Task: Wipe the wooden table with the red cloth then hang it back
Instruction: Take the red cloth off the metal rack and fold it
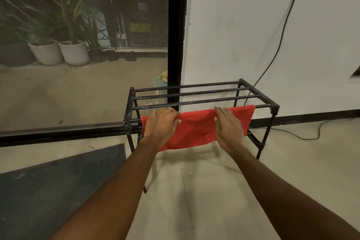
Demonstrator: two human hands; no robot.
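A red cloth (196, 128) hangs draped over the nearest top bar of a low black metal rack (204, 93). My left hand (161, 124) lies on the cloth's left part, fingers curled over the bar. My right hand (228, 128) rests flat on the cloth's right part, fingers stretched toward the bar. Whether either hand grips the cloth or only presses on it cannot be made out. No wooden table is in view.
The rack stands on a pale tiled floor against a white wall (272, 35). A black cable (280, 41) runs down the wall and across the floor at right. A dark mat (58, 187) lies at lower left. A glass door (83, 54) shows potted plants outside.
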